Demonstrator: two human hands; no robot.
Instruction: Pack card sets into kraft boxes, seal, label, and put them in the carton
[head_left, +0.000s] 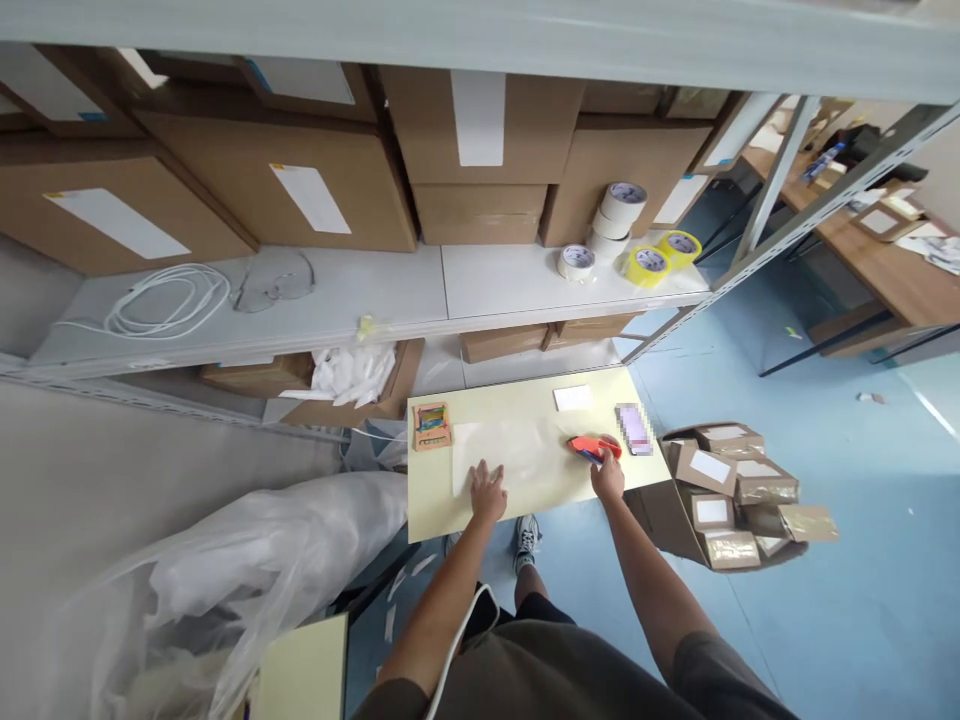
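My left hand (488, 490) lies with its fingers spread on a whitish translucent sheet (517, 450), which rests on the pale yellow table (431, 500). On the right part of the table, my right hand (607, 477) is closed on a red tool (595, 446), perhaps a tape dispenser, with some blue on its underside. A small orange box with a colourful picture (433, 426) lies at the table's left end. Behind the red tool is a white card (573, 398). A purple, pixelated item (635, 429) lies near the right edge.
Shelving (390, 290) behind the table holds cardboard boxes (480, 130), tape rolls (623, 204) and a coiled white cable (169, 300). An open carton with small boxes (712, 470) stands on the floor at right. Plastic wrapping (300, 530) bulges at left.
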